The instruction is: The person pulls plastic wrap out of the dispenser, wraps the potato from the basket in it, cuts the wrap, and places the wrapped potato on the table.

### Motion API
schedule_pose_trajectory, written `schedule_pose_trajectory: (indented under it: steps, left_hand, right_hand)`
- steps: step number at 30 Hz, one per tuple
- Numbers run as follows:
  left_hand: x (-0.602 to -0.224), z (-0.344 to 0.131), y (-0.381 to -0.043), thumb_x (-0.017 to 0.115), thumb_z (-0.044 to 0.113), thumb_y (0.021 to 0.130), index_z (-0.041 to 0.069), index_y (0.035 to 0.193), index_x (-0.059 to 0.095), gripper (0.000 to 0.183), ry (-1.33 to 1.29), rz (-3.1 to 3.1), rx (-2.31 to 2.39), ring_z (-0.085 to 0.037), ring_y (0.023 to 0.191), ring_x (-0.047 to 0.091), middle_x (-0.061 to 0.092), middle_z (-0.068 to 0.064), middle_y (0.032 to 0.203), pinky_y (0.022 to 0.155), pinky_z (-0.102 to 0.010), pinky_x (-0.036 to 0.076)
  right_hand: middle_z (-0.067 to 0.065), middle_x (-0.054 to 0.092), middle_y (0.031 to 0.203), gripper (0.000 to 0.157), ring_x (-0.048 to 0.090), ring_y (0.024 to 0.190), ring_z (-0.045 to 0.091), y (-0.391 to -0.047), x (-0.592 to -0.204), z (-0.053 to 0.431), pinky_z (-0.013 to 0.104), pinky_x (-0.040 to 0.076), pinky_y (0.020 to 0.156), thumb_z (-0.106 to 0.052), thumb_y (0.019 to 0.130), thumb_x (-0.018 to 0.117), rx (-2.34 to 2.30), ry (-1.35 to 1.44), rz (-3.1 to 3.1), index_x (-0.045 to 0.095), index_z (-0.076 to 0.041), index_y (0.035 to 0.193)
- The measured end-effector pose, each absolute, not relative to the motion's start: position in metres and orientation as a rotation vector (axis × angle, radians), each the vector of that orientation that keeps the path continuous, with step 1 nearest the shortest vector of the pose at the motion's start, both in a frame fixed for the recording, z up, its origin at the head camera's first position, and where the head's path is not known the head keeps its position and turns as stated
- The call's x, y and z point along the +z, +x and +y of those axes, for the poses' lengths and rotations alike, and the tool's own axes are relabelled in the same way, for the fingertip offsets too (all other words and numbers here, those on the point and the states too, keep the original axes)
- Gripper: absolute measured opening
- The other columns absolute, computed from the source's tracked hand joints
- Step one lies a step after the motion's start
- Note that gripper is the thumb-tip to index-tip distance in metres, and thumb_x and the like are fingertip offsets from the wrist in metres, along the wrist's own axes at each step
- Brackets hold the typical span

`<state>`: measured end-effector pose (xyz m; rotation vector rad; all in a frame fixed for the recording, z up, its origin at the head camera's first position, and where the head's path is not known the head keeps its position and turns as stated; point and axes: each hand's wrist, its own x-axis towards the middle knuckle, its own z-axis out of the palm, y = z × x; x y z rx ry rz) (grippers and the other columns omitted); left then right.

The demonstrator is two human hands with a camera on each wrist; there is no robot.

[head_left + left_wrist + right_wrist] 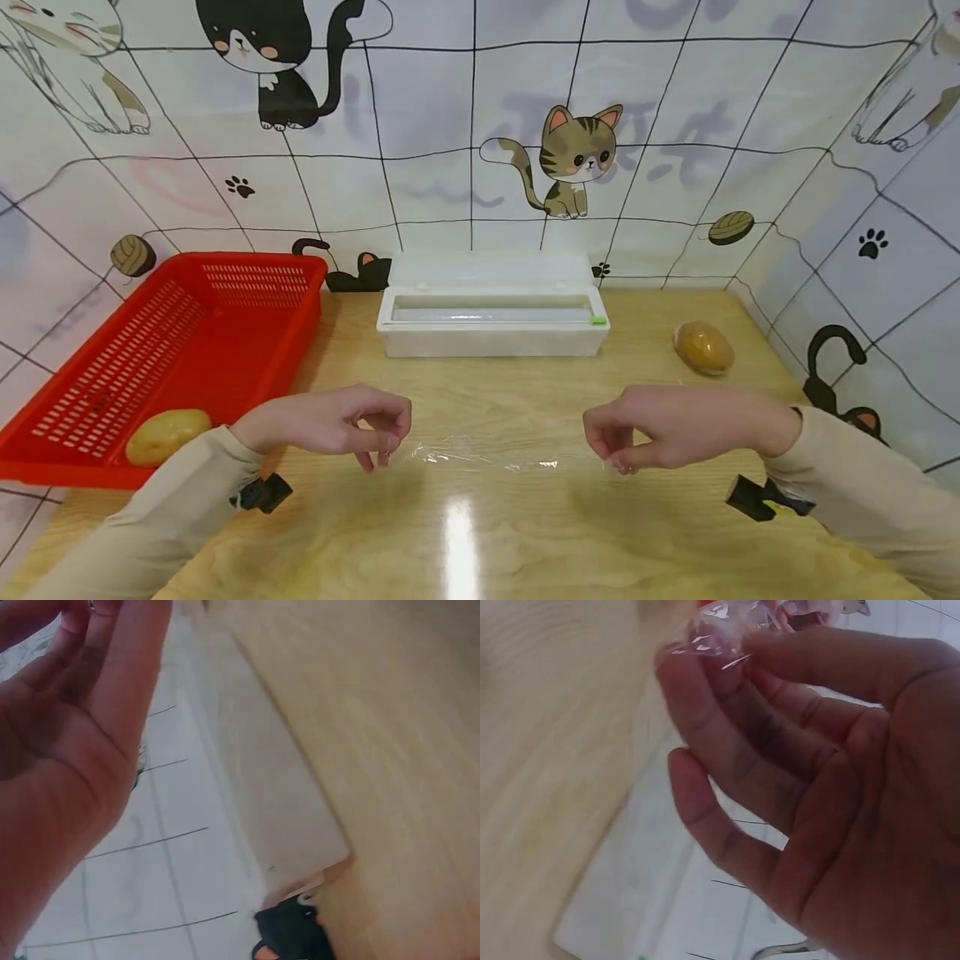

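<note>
A sheet of clear cling film (480, 460) stretches between the two hands above the table. My left hand (341, 423) pinches its left end between thumb and fingers. At the other end my right hand (671, 427) pinches the film, and in the right wrist view crinkled cling film (724, 634) shows at the fingertips. Behind the hands stands a white cling film dispenser (491, 343) with its lid raised; a roll shows inside and a green slider sits at its right end. The film's outline is hard to see against the wood.
To the left, a red plastic basket (247, 333) holds a yellow potato (167, 436) in its near corner. A film-wrapped brownish potato (703, 347) lies at the back right of the wooden table (337, 542). Cat-patterned walls (427, 100) enclose the back and sides.
</note>
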<state>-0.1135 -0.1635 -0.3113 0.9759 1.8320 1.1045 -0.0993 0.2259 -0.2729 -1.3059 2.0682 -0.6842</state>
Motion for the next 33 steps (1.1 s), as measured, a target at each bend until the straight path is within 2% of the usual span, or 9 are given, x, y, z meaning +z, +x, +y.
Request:
schedule_pose_trajectory:
  steps: [6, 9, 13, 21, 27, 33]
  left_hand:
    - [-0.351, -0.163, -0.103, 0.05, -0.002, 0.093, 0.006, 0.085, 0.051, 0.012, 0.994, 1.801, 1.053, -0.012, 0.073, 0.06, 0.056, -0.002, 0.077, 0.068, -0.036, 0.056]
    - [-0.366, -0.167, -0.099, 0.05, -0.005, 0.09, 0.007, 0.086, 0.054, 0.014, 1.056, 1.811, 1.033, -0.008, 0.078, 0.057, 0.057, 0.0, 0.079, 0.072, -0.031, 0.054]
    - [-0.376, -0.174, -0.096, 0.049, -0.006, 0.088, 0.01, 0.087, 0.055, 0.017, 1.1, 1.827, 1.015, -0.006, 0.086, 0.056, 0.056, 0.003, 0.083, 0.077, -0.027, 0.051]
    - [-0.384, -0.183, -0.088, 0.051, -0.011, 0.082, 0.004, 0.088, 0.056, 0.017, 1.121, 1.77, 1.057, -0.006, 0.088, 0.054, 0.055, 0.001, 0.087, 0.088, -0.031, 0.05]
    - [-0.387, -0.182, -0.085, 0.056, -0.004, 0.077, 0.009, 0.081, 0.055, 0.014, 1.178, 1.824, 0.995, -0.006, 0.082, 0.053, 0.054, 0.003, 0.084, 0.079, -0.027, 0.05]
    - [-0.39, -0.179, -0.086, 0.061, 0.002, 0.085, 0.01, 0.077, 0.054, 0.014, 1.123, 1.893, 0.963, 0.001, 0.076, 0.051, 0.053, 0.011, 0.08, 0.071, -0.023, 0.048]
  right_hand:
    - [-0.018, 0.052, 0.078, 0.018, 0.055, 0.076, -0.004, -0.089, -0.317, 0.223, 0.021, 0.049, 0.07, -0.005, 0.092, 0.063, -0.652, -1.314, 2.037, 0.052, -0.018, 0.086]
    - [-0.019, 0.05, 0.079, 0.019, 0.051, 0.076, -0.004, -0.081, -0.333, 0.224, 0.02, 0.047, 0.069, -0.005, 0.091, 0.064, -0.596, -1.329, 2.092, 0.052, -0.019, 0.085]
    - [-0.019, 0.047, 0.076, 0.024, 0.046, 0.07, -0.003, -0.072, -0.346, 0.226, 0.017, 0.044, 0.064, -0.001, 0.087, 0.066, -0.496, -1.344, 2.197, 0.053, -0.02, 0.083]
    - [-0.015, 0.036, 0.067, 0.032, 0.034, 0.06, 0.0, -0.061, -0.361, 0.226, 0.016, 0.034, 0.054, 0.001, 0.08, 0.071, -0.339, -1.42, 2.341, 0.047, -0.02, 0.074]
    - [-0.014, 0.032, 0.067, 0.031, 0.03, 0.057, 0.001, -0.055, -0.368, 0.224, 0.015, 0.031, 0.052, -0.001, 0.082, 0.073, -0.282, -1.42, 2.379, 0.049, -0.02, 0.073]
    - [-0.014, 0.032, 0.068, 0.03, 0.03, 0.056, 0.001, -0.051, -0.377, 0.222, 0.014, 0.03, 0.051, -0.005, 0.082, 0.073, -0.276, -1.469, 2.459, 0.049, -0.02, 0.07]
